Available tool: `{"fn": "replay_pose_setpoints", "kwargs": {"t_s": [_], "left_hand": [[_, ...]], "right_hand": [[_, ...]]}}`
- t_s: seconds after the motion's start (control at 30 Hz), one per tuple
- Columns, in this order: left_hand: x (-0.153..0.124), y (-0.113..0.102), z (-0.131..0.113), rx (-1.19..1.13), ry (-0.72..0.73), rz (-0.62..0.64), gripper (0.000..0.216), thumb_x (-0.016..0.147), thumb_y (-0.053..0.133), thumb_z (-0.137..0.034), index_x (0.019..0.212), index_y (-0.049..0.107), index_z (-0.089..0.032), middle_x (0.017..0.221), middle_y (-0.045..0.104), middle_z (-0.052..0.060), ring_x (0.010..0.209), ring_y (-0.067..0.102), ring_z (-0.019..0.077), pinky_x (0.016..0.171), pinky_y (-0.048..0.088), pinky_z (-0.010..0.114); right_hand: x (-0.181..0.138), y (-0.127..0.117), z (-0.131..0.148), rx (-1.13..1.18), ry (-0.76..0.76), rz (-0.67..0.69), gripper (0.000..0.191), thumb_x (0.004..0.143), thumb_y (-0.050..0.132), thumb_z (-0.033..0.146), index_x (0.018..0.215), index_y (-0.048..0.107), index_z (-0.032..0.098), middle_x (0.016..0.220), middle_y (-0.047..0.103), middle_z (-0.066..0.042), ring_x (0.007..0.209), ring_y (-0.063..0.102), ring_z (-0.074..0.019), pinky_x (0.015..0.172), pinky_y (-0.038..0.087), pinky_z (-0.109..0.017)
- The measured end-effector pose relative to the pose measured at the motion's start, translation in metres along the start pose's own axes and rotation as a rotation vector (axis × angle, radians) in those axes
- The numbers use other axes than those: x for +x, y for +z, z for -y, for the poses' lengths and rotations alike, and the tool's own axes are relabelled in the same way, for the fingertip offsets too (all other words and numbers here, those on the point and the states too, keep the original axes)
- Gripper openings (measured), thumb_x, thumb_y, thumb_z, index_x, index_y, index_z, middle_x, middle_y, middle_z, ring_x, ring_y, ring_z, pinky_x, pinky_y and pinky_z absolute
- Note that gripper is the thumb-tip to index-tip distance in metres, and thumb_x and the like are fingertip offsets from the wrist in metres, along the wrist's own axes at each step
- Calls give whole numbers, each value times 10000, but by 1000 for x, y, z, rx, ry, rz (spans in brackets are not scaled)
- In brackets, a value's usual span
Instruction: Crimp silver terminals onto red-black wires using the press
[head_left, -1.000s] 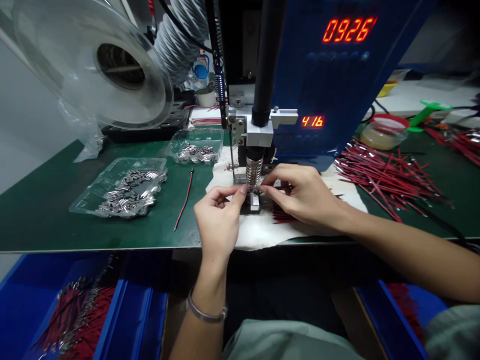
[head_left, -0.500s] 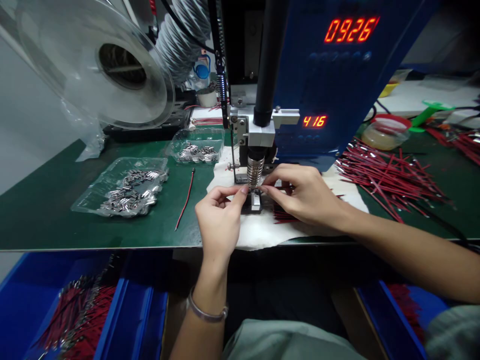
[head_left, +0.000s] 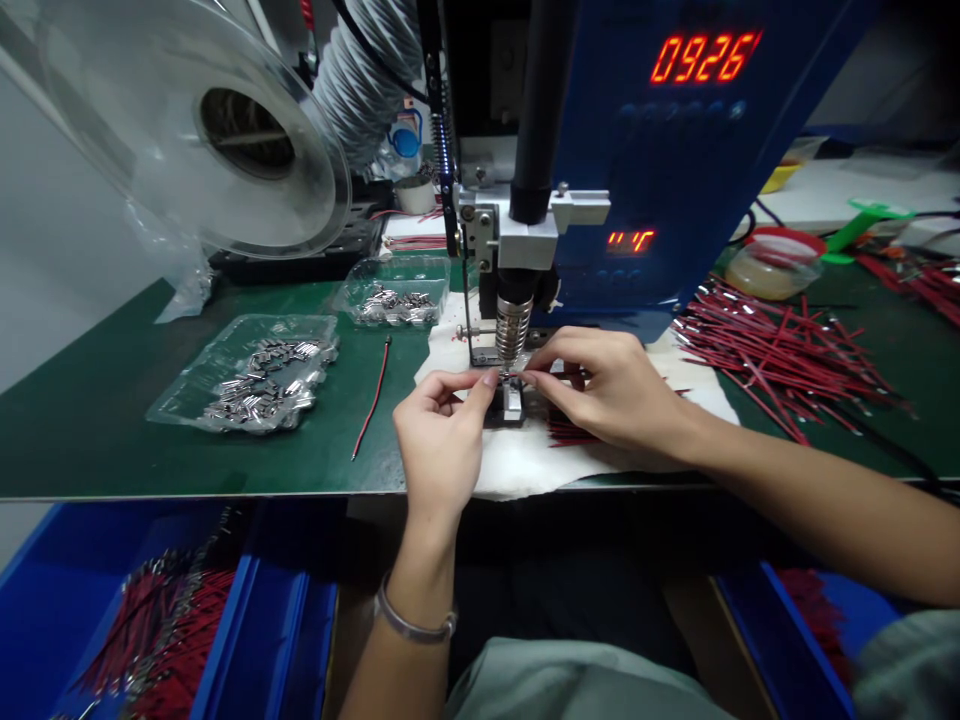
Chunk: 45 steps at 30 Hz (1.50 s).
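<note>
Both of my hands meet at the tip of a soldering machine, over a small metal block (head_left: 512, 401). With thumb and forefinger pinched, my left hand (head_left: 442, 430) grips something too small to make out just left of the tip. My right hand (head_left: 607, 390) is closed in a pinch on a thin red wire (head_left: 551, 376), whose end lies under the tip. The machine's spring-wrapped soldering head (head_left: 514, 328) stands just above the fingertips. More red wires (head_left: 574, 430) lie on white paper (head_left: 517, 475) below my right hand.
Two clear trays (head_left: 180, 395) (head_left: 352, 290) of small metal parts stand at left, beside a single red wire (head_left: 371, 400). A pile of red wires (head_left: 780, 350) lies at right. Blue bins (head_left: 247, 620) sit below the table edge. A blue controller (head_left: 637, 150) rises behind.
The soldering head has risen a little, showing more of its tip. The lower display's digits have changed from 416 to a partly lit, unreadable figure. Both hands keep their place and pinch.
</note>
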<state>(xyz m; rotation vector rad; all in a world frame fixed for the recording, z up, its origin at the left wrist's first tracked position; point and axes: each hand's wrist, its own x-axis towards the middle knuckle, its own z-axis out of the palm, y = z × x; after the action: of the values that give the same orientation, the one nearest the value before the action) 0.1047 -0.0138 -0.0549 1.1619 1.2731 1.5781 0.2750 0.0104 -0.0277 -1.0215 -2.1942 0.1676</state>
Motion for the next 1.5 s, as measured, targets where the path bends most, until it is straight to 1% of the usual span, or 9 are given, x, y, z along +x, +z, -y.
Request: {"fn": "replay_pose_setpoints", "kwargs": {"t_s": [0.23,0.33,0.43,0.6,0.7,0.8,0.97,1.2,1.5], "left_hand": [[0,0,1,4,-6,-5,236,687,757,-340,753,685,-125,781,695,68,586,564,106,550,428,215],[0,-1,1,8,-19,-14,244,676,764,-353,748,690,-131,714,671,44,526,510,85,494,377,202],[-1,-2,1,17,-8,-16,254,687,754,-369,752,689,-132,688,652,38,523,496,86,464,332,200],[-2,-2,1,46,-3,-12,257,699,744,-376,746,680,-132,699,651,44,556,518,99,482,346,202],[-1,-1,0,57,8,-1,255,706,738,-375,747,678,-130,691,646,44,569,525,104,497,362,204],[-1,0,-1,77,3,0,262,710,732,-380,753,681,-127,639,619,31,541,497,98,494,357,206],[-2,0,-1,113,1,-15,266,719,723,-389,753,688,-128,568,557,2,497,429,79,471,318,200],[-3,0,-2,147,38,-26,288,795,641,-391,786,710,-112,645,604,29,588,507,108,539,375,201],[-4,-1,-1,152,50,-26,293,805,629,-395,795,714,-114,674,627,37,602,519,113,552,385,201]], "right_hand": [[0,0,-3,-30,-39,5,114,855,573,224,865,671,169,859,680,-54,736,614,-157,650,445,-266],[0,-1,-5,-17,-77,4,120,859,578,239,882,678,176,861,680,-54,743,617,-159,653,452,-270],[0,-2,-8,6,-132,19,127,866,578,246,892,685,184,861,675,-54,757,619,-158,660,458,-269],[1,-4,-11,-19,-171,55,141,871,565,226,888,696,174,837,663,-54,722,612,-149,626,448,-260],[2,-4,-11,-2,-173,52,136,856,568,185,903,695,171,847,669,-55,734,618,-148,639,455,-253],[2,-4,-11,21,-189,61,147,847,567,156,922,693,159,856,667,-61,739,619,-145,650,457,-247],[2,-7,-14,19,-206,123,164,873,543,172,940,690,146,854,657,-69,731,605,-142,644,449,-247],[3,-8,-16,45,-232,138,164,877,545,168,936,693,128,846,657,-75,723,604,-140,641,445,-243],[2,-9,-15,62,-220,150,158,869,553,154,936,695,138,851,662,-70,730,608,-138,651,449,-242]]}}
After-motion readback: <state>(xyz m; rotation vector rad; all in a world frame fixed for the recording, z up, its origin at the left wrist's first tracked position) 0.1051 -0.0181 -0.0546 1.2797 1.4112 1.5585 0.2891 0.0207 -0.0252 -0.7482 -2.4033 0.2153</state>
